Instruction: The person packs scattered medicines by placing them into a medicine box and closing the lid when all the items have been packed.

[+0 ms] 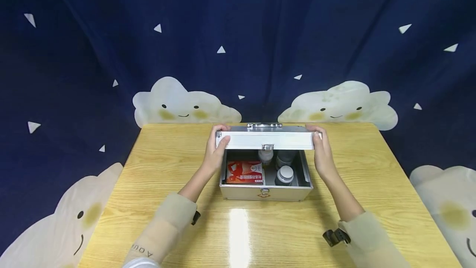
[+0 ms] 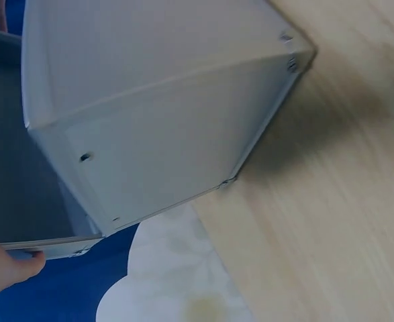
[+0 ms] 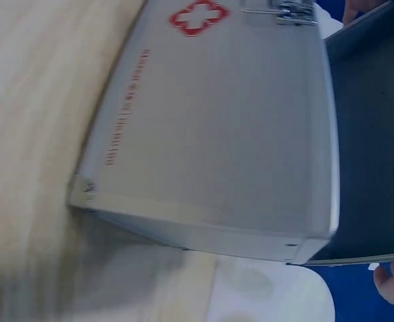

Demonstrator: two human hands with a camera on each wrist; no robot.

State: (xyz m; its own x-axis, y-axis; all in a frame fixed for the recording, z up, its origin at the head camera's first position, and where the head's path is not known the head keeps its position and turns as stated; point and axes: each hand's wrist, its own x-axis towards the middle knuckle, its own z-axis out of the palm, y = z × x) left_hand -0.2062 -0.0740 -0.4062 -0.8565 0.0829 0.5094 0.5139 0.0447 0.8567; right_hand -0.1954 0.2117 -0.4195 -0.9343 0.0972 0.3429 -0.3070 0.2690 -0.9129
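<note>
A silver metal first-aid box (image 1: 238,193) stands on the table with its lid (image 1: 245,139) partly raised. My left hand (image 1: 215,147) grips the lid's left front corner, the thumb on its front face. At the right front corner my right hand (image 1: 322,152) holds the lid the same way. Inside the box, a red medicine box (image 1: 245,173) lies at the left. White-capped bottles (image 1: 285,173) stand in the right part, the rear ones partly hidden under the lid. The right wrist view shows a red cross (image 3: 199,17) on the box's front.
The wooden table (image 1: 167,152) extends around the box on both sides and in front. Behind it hangs a dark blue curtain (image 1: 186,65) with white clouds and triangles. A handle (image 1: 265,125) and a latch (image 1: 267,147) are fixed to the lid.
</note>
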